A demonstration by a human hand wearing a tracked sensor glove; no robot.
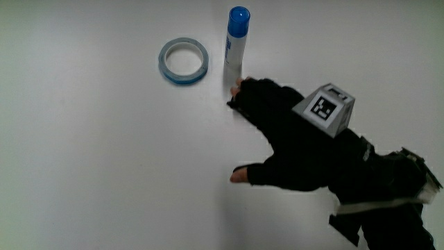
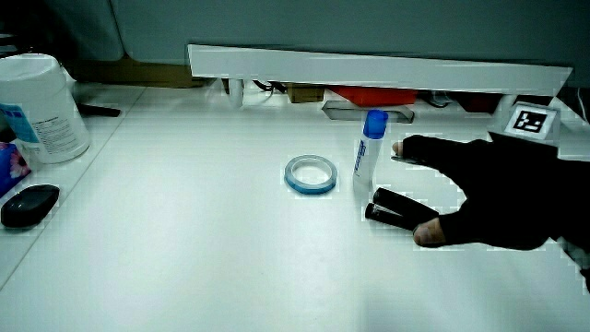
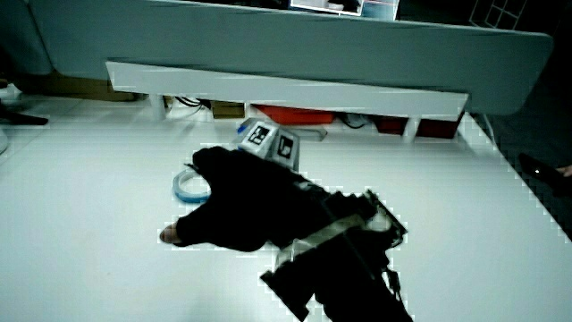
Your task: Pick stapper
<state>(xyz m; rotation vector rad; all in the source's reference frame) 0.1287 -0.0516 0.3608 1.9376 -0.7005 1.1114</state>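
My hand (image 1: 298,149), mid-frame, lies spread on the table (image 1: 83,173) beside the glue stick (image 1: 236,42), gripping nothing. A dark shape (image 2: 392,207) under it may be the stapler; I cannot tell. The pick remains undone.

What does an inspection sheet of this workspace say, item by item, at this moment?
Surface: white table, bare where it shows.
Job's things: no stapler can be made out for certain; a dark elongated thing lies beside the tube, partly covered by the hand.
Clutter: blue tape roll lying flat; blue-capped tube standing upright beside it; white canister and black oval thing at the table's edge.
Grippers: hand lies low over the table beside the tube; patterned cube on its back.
Cables: a thin cable seems to run under the shelf.
Surroundings: low white shelf along the partition.
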